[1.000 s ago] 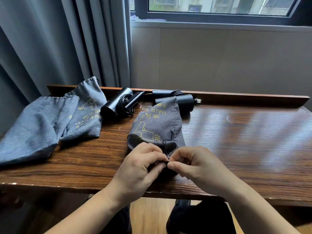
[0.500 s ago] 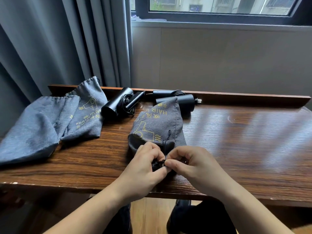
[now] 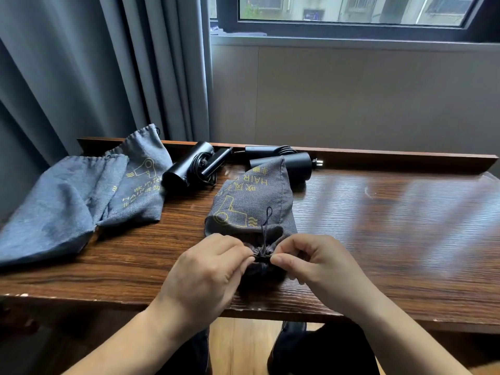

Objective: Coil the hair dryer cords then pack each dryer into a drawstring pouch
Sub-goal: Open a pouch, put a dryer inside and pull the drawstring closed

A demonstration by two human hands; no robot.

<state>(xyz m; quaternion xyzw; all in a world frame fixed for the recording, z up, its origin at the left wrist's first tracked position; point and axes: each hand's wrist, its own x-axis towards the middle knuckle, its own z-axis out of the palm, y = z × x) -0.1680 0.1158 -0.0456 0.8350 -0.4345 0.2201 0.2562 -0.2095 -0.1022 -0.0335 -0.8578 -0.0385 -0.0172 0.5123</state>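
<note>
1. At the far left of the wooden table (image 3: 378,239), two flat grey pouches (image 3: 81,196) are laid overlapping, one of them hanging past the table's left edge.
2. Just right of these, against the raised back ledge, a black hair dryer (image 3: 189,167) is seen lying on its side with its cord bundled beside the handle.
3. Near the front edge, at centre, a filled grey pouch (image 3: 251,209) printed with a yellow dryer is laid lengthwise, its gathered mouth turned toward the person.
4. The gathered mouth is pinched from the left by the left hand (image 3: 205,277), thumb and curled fingers closed on the bunched cloth.
5. A dark drawstring (image 3: 266,223) is seen rising from the gathers and looping over the pouch.
6. The same mouth is pinched from the right by the right hand (image 3: 322,269), thumb and forefinger closed on it, so the fingertips of both hands nearly meet.
7. Behind the filled pouch, a second black dryer (image 3: 295,163) lies along the back ledge, partly hidden by the pouch's far end.
8. Bare glossy tabletop is left to the right of the hands, out to the right edge.
</note>
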